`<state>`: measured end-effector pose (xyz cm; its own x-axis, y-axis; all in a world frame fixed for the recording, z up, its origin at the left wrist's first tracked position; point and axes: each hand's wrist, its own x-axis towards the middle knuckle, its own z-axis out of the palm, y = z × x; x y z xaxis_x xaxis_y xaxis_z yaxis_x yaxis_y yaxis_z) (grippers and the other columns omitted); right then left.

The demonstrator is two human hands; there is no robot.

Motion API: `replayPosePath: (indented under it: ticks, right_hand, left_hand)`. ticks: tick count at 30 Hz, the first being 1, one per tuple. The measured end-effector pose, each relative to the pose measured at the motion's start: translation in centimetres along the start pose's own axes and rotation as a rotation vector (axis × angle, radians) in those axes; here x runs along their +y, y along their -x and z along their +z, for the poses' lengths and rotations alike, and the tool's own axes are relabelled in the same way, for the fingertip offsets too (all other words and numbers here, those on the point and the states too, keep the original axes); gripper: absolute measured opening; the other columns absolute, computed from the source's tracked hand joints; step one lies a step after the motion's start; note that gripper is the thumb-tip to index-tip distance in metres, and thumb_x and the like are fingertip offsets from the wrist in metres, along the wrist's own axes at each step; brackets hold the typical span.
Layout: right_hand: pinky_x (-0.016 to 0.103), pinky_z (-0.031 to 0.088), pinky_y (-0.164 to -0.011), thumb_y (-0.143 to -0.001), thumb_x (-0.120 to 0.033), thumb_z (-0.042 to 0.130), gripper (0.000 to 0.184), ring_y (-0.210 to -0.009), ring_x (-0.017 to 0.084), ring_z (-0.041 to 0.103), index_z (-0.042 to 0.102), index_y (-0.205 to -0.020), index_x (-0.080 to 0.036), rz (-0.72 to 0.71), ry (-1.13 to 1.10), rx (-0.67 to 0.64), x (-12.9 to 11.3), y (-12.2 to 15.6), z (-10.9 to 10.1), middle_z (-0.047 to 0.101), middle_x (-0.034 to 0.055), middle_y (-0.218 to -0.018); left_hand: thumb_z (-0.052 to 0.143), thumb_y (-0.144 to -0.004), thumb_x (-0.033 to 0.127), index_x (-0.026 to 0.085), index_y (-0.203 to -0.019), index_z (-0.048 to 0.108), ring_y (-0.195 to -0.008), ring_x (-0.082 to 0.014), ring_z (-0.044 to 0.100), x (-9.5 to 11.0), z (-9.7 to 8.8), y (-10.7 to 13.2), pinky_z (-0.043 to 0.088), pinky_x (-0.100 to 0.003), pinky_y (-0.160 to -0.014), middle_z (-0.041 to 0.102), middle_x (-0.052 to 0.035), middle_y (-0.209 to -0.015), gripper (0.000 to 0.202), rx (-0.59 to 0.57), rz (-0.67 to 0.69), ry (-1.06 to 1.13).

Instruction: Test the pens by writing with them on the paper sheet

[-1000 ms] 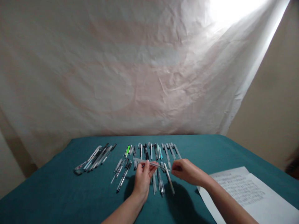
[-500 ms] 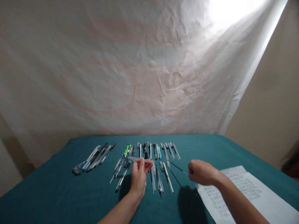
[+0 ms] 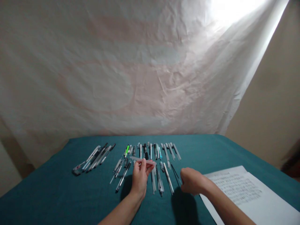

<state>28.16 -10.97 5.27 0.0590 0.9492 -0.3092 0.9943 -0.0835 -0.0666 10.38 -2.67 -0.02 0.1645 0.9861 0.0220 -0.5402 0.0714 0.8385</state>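
My left hand (image 3: 140, 178) is raised a little above the teal table (image 3: 58, 193), its fingers pinched on a clear pen barrel (image 3: 142, 160) that lies level. To its right, my right hand (image 3: 192, 181) is low near the table, closed on a thin dark pen refill (image 3: 175, 171) that slants up and to the left. Between and behind both hands lie rows of pens (image 3: 152, 153), with a few more just under the hands (image 3: 161, 179).
A separate bunch of pens (image 3: 95, 157) lies at the left of the table. A printed white sheet (image 3: 243, 193) sits at the right front. A crumpled white backdrop (image 3: 117, 78) hangs behind the table, brightly lit at the upper right.
My right hand pulled the thin refill out of the barrel to the right, then came back down and left toward the pens. The left hand stayed put with the barrel.
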Motion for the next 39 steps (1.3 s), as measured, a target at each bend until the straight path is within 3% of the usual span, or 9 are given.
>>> replayPosePath:
  ticks: [4,6,8,11,14,17,25,39]
  right_hand:
    - [0.018,0.035,-0.038,-0.060,-0.019,0.052,0.017,-0.047,0.015,0.058,0.066,-0.054,-0.010,-0.073,-0.200,-0.152,-0.3,0.3,0.0,0.063,0.0085,-0.052]
    - [0.017,0.034,-0.037,-0.063,-0.023,0.053,0.019,-0.043,0.013,0.055,0.065,-0.056,-0.011,-0.113,-0.312,-0.147,-0.1,0.1,0.0,0.061,0.0057,-0.049]
    - [0.017,0.033,-0.037,-0.067,-0.027,0.053,0.019,-0.042,0.012,0.054,0.065,-0.065,-0.013,-0.116,-0.416,-0.074,0.3,-0.5,0.2,0.061,0.0039,-0.052]
    - [0.017,0.034,-0.042,-0.070,-0.028,0.053,0.019,-0.046,0.011,0.054,0.063,-0.078,-0.014,-0.089,-0.487,0.152,0.5,-2.0,0.7,0.063,0.0030,-0.062]
    - [0.019,0.037,-0.054,-0.072,-0.024,0.053,0.013,-0.060,0.013,0.057,0.063,-0.074,-0.016,-0.116,-0.425,0.383,0.3,-3.4,1.4,0.063,0.0032,-0.067]
    - [0.021,0.038,-0.067,-0.074,-0.019,0.051,0.014,-0.074,0.015,0.057,0.065,-0.075,-0.017,-0.153,-0.391,0.474,0.0,-4.2,2.1,0.062,0.0046,-0.077]
    - [0.021,0.037,-0.073,-0.075,-0.018,0.051,0.018,-0.080,0.016,0.056,0.065,-0.085,-0.018,-0.170,-0.401,0.503,0.2,-4.8,3.0,0.060,0.0048,-0.085]
    - [0.021,0.039,-0.069,-0.073,-0.016,0.051,0.017,-0.075,0.016,0.057,0.067,-0.079,-0.017,-0.118,-0.418,0.517,1.0,-4.7,2.4,0.063,0.0055,-0.081]
  left_hand:
    - [0.055,-0.075,0.038,0.015,-0.085,0.047,-0.080,-0.0172,0.062,0.1,0.0,0.1,0.047,-0.037,-0.082,0.064,-0.0074,-0.082,0.026,-0.016,-0.006,0.006]
    - [0.055,-0.075,0.038,0.015,-0.085,0.047,-0.080,-0.0170,0.062,0.1,0.1,0.2,0.047,-0.036,-0.081,0.063,-0.0073,-0.082,0.026,-0.024,-0.010,0.003]
    - [0.056,-0.075,0.038,0.015,-0.085,0.048,-0.079,-0.0169,0.062,0.1,0.1,0.2,0.047,-0.036,-0.080,0.063,-0.0072,-0.082,0.027,-0.023,-0.015,-0.002]
    - [0.056,-0.074,0.039,0.015,-0.083,0.048,-0.078,-0.0167,0.062,0.1,0.2,0.3,0.048,-0.035,-0.078,0.063,-0.0067,-0.081,0.027,-0.021,-0.023,-0.013]
    - [0.055,-0.075,0.038,0.015,-0.084,0.048,-0.078,-0.0170,0.062,0.1,0.2,0.4,0.048,-0.035,-0.078,0.063,-0.0067,-0.081,0.026,-0.048,-0.023,-0.023]
    - [0.054,-0.076,0.038,0.015,-0.085,0.047,-0.077,-0.0171,0.062,-0.1,0.2,0.4,0.048,-0.035,-0.076,0.063,-0.0062,-0.080,0.026,-0.065,-0.022,-0.029]
    - [0.055,-0.074,0.039,0.015,-0.085,0.047,-0.076,-0.0173,0.062,-0.3,0.2,0.5,0.048,-0.035,-0.076,0.064,-0.0061,-0.080,0.028,-0.076,-0.035,-0.034]
    - [0.057,-0.072,0.041,0.015,-0.082,0.048,-0.073,-0.0170,0.062,-0.1,0.5,0.9,0.049,-0.032,-0.069,0.063,-0.0056,-0.077,0.029,-0.110,-0.066,-0.085]
